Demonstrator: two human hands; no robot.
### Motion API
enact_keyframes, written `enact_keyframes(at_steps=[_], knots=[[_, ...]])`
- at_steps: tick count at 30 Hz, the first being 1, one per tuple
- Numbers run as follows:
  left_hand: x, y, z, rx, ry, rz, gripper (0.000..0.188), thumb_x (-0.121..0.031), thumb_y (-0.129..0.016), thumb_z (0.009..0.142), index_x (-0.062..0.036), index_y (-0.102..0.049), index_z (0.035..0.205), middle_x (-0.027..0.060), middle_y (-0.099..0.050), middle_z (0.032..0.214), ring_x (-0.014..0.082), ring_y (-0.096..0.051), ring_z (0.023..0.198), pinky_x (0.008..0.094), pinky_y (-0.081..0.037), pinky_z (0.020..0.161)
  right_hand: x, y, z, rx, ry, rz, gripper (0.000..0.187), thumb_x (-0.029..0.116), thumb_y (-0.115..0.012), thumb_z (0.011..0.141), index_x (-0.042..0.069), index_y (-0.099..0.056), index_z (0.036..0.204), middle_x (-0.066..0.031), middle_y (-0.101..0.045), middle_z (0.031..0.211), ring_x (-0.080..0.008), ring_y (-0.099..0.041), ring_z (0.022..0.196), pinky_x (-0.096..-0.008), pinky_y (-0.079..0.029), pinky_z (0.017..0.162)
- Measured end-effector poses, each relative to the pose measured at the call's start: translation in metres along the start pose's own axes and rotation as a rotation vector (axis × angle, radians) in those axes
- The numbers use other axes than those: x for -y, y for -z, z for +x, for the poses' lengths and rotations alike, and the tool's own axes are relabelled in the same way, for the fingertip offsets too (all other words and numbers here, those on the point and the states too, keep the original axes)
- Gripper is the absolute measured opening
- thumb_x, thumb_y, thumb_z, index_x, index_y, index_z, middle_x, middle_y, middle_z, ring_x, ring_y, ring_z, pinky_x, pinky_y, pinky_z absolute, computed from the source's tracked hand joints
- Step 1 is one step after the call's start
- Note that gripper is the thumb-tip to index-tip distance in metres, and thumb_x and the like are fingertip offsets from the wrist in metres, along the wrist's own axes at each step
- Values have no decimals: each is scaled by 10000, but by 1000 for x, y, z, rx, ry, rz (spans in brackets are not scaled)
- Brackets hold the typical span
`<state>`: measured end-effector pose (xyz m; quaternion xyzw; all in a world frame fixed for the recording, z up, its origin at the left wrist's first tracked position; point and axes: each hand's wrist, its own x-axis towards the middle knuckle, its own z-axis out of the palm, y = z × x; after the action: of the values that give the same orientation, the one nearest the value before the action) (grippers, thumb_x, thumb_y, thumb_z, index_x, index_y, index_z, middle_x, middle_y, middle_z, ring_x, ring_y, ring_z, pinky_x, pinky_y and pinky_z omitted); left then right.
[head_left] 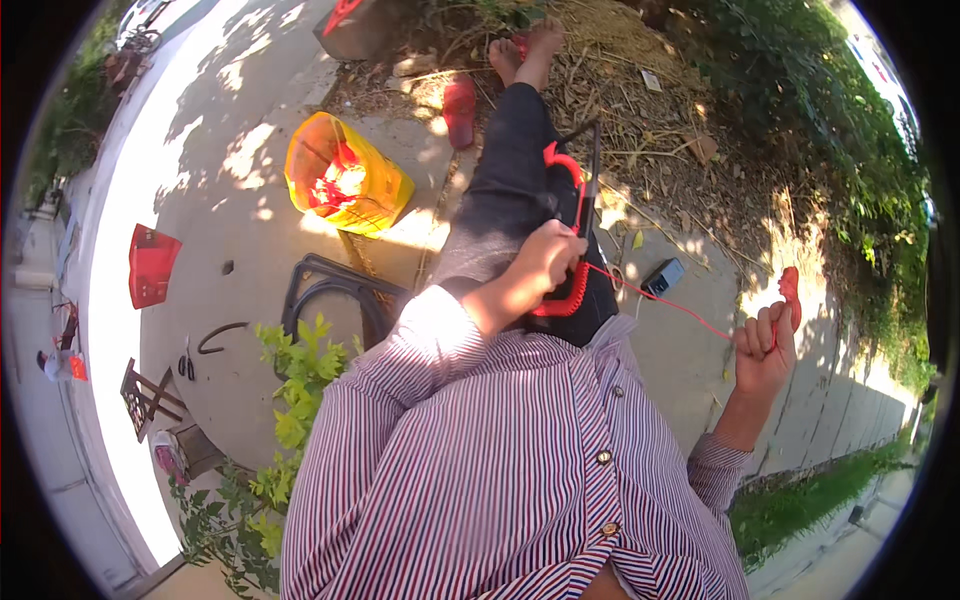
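Note:
Across my lap lies a dark, thin frame [593,165] with a curved part partly wound in red cord [577,296]. My left hand [548,258] is closed at the wound part, fingertips pinched against the frame and cord. From there a single red strand runs taut to the right. Out at the right, raised off my lap, my right hand [764,352] is closed around the strand, and a bunched end of red cord [789,290] sticks up above the fist.
A yellow bucket [385,195] with red material inside stands left of my legs. Black looped frames [335,268], scissors [186,360], a wooden folding stand [150,402] and a red container [152,268] are farther left. A small dark box [662,277] lies right; a red slipper [459,112] lies ahead.

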<state>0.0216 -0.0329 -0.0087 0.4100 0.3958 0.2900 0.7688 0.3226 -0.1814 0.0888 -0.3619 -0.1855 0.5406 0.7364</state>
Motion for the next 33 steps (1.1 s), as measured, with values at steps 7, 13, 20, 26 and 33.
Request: enact_keyframes(at_steps=[7,13,20,26,33], knots=[[-6,-64,-35,133,-1071,785,311,-157,-673,828,-12,-608,1095,110,-581,1124,237,-582,989,329,-463,886,-126,-15,-4,556,-520,33,383,414,-553,919,42,-515,1004,-69,-513,655,-139,-426,465,-270,-328,414],[-33,-42,-22,332,-470,-366,186,-88,-547,948,-43,-569,1127,-20,-597,963,35,-545,854,219,-467,742,-128,-41,23,522,-569,-163,475,397,-644,874,29,-496,1135,-63,-574,778,-111,-457,501,-218,-328,429],[-60,16,-17,-94,-1012,1656,204,-125,-679,655,-140,-663,858,43,-587,847,260,-576,830,377,-410,793,-129,-22,95,391,-333,-761,223,213,-675,875,26,-632,990,46,-523,697,-24,-374,529,-206,-256,458],[-6,-21,3,42,-537,1450,226,-147,-637,706,-80,-636,922,125,-651,892,321,-630,908,429,-462,743,-149,-39,62,360,-436,-932,349,83,-714,805,11,-596,1125,-28,-651,904,-86,-604,769,-236,-491,664],[-15,20,-12,20,-426,1265,236,-136,-658,728,-32,-581,925,165,-611,920,376,-593,923,459,-473,785,-161,-48,59,391,418,-1574,772,207,-841,639,91,-485,1314,-165,-425,1337,-366,-440,1238,-430,-362,1052]])
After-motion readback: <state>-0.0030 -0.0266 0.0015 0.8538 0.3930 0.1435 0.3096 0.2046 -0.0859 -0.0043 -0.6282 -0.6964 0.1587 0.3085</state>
